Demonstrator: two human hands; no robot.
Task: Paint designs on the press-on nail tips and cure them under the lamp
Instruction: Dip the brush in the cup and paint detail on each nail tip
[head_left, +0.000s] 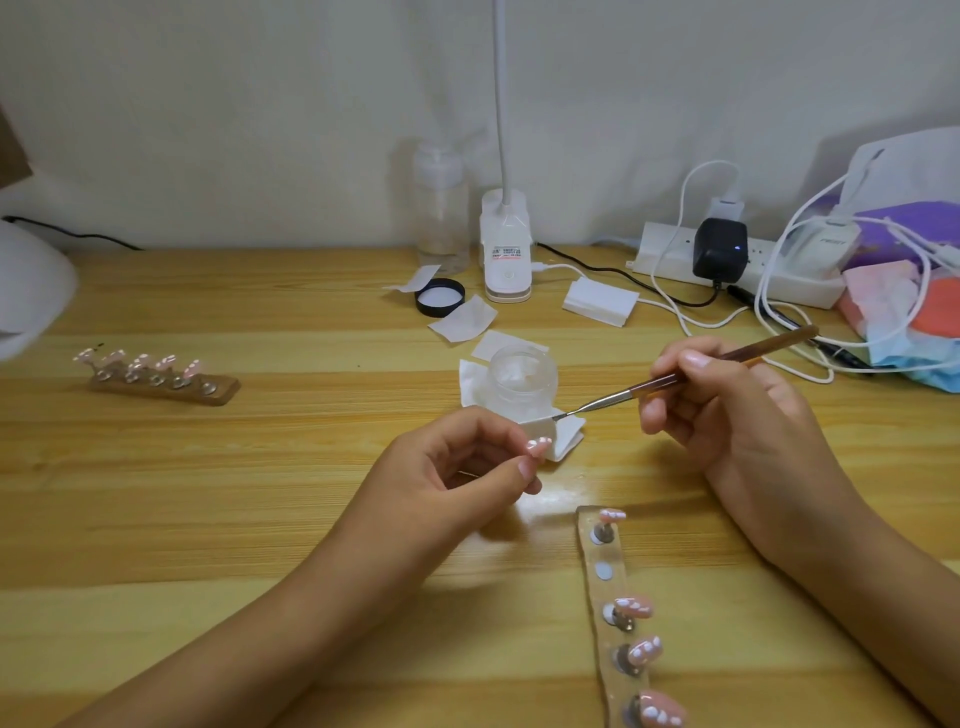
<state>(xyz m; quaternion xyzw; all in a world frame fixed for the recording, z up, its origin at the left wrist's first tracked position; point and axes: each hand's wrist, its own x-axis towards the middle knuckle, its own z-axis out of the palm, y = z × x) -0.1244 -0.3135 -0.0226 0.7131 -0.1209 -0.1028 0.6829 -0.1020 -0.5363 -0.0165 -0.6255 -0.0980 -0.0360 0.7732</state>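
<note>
Nail tip (538, 446), pink with white dots, is pinched in your left hand (467, 467), just beside a folded wipe (563, 439). Your right hand (727, 410) grips the brush (675, 382), whose tip touches the wipe's top edge. Behind stands an open jar (522, 382) of whitish gel. Bare table (260, 493) lies to your left.

One head-worn, wide-angle view looks forward and down, close over the left hand (462, 467) and right hand (727, 410), across the table (234, 519) to the far wall (260, 104).
</note>
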